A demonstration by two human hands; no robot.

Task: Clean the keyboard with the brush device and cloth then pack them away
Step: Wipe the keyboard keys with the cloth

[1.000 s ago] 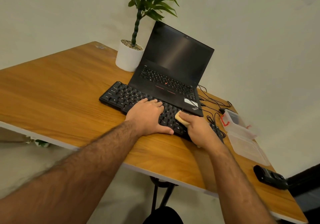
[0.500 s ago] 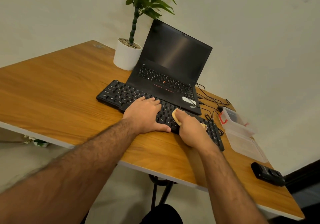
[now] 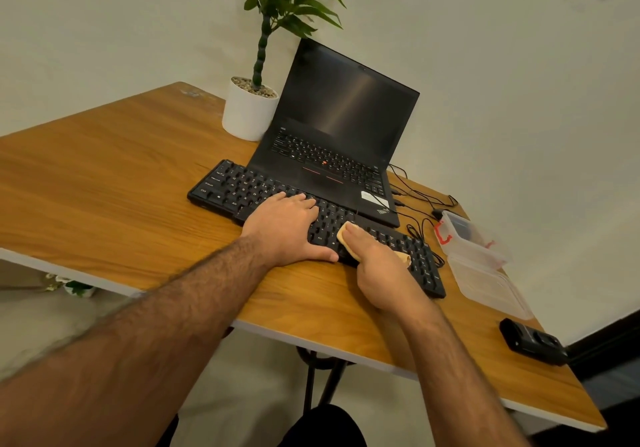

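Tan cloth (image 3: 349,243) in use on the black keyboard (image 3: 239,188); wiping step in hand.

Right hand (image 3: 381,273) is curled round the folded cloth, pressing it on the keys just right of the middle. Left hand (image 3: 285,227) lies flat, fingers straight, on the centre keys, holding nothing and steadying the board. Keyboard sits on the wooden desk (image 3: 104,176), touching the laptop (image 3: 343,142) behind it. Advice: keep the brace firm, wipe row by row with light pressure so no keycap lifts, and stay off the cables (image 3: 415,204). The open clear box (image 3: 481,266) and a black device (image 3: 531,341), possibly the brush, lie to the right, unpacked.
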